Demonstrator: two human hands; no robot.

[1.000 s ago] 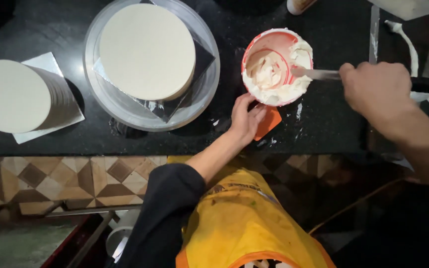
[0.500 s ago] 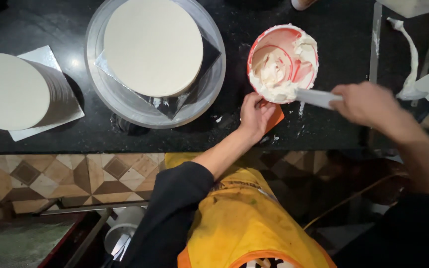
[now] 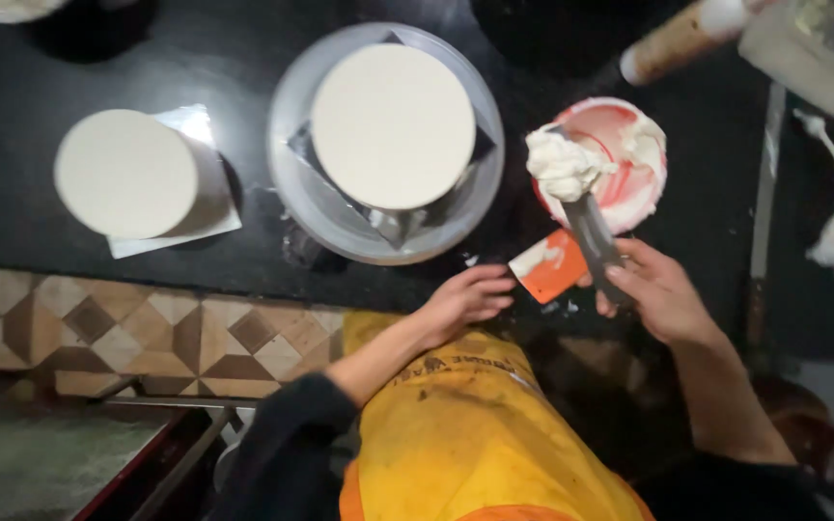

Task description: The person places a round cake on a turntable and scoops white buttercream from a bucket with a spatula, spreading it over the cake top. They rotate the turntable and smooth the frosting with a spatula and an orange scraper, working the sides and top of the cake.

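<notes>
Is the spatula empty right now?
No, the spatula in the right hand carries a big lump of white cream over the pink bowl.

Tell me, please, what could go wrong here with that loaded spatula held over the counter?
The heaped cream sits loosely on the spatula in the right hand, so it may drop onto the black counter. The orange scraper lies at the counter's edge by the left hand and could be knocked off.

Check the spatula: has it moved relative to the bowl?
Yes. The spatula, held by the right hand, has lifted out over the pink bowl rim, carrying cream.
</notes>
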